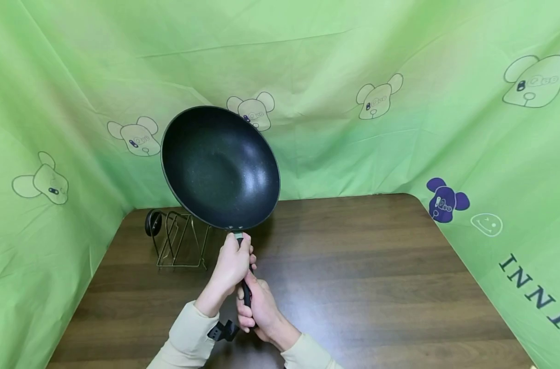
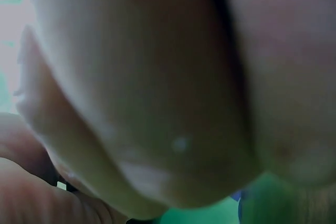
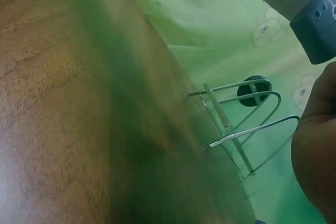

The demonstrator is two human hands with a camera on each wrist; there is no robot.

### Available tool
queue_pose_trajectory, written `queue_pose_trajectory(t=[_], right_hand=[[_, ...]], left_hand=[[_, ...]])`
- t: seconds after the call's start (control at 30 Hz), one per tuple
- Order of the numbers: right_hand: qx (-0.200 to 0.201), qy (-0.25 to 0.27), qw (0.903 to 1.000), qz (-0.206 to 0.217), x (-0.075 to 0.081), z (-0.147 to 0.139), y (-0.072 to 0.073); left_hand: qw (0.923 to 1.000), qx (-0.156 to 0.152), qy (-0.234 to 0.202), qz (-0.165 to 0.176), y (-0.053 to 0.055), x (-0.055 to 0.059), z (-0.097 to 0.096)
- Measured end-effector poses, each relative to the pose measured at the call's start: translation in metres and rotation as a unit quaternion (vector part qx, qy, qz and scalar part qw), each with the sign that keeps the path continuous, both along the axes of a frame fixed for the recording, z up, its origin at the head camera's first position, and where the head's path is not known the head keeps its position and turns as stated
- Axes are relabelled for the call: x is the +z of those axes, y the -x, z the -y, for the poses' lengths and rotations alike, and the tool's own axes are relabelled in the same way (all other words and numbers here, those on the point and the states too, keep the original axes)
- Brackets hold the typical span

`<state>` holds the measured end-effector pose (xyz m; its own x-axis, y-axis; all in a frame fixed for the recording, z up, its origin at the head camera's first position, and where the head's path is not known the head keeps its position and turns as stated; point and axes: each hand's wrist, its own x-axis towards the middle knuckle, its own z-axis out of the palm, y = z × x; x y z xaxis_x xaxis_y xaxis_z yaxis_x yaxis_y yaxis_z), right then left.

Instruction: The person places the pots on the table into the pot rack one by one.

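A black wok (image 1: 220, 169) is held up over the table in the head view, its dark inside facing me and its handle pointing down toward me. My left hand (image 1: 231, 264) grips the handle just below the pan. Lower down, my right hand (image 1: 261, 307) holds the black handle (image 1: 246, 294), its fingers curled round it. The left wrist view is filled by blurred fingers (image 2: 147, 87) close to the lens. Part of a hand (image 3: 317, 150) shows at the right edge of the right wrist view; the wok is out of sight there.
A wire rack (image 1: 180, 241) stands at the table's back left, partly behind the wok, with a black disc (image 1: 153, 223) at its left end. Green cloth with printed mouse heads (image 1: 377, 102) hangs round the wooden table (image 1: 377, 271). A black strap device (image 1: 223, 331) sits by my left wrist.
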<state>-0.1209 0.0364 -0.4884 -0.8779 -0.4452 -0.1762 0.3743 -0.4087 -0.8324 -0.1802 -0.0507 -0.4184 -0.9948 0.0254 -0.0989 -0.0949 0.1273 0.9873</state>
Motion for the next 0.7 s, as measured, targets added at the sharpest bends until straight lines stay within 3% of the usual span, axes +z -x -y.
queue_pose_trajectory(t=[0.2, 0.7], right_hand=[[0.01, 0.003, 0.9999, -0.004, 0.0, 0.002, 0.002], [0.054, 0.021, 0.9979, -0.028, -0.002, 0.01, 0.004]], left_hand=[[0.9991, -0.001, 0.036, -0.021, -0.001, 0.004, 0.003], [0.997, 0.018, 0.062, -0.043, -0.005, 0.007, 0.013]])
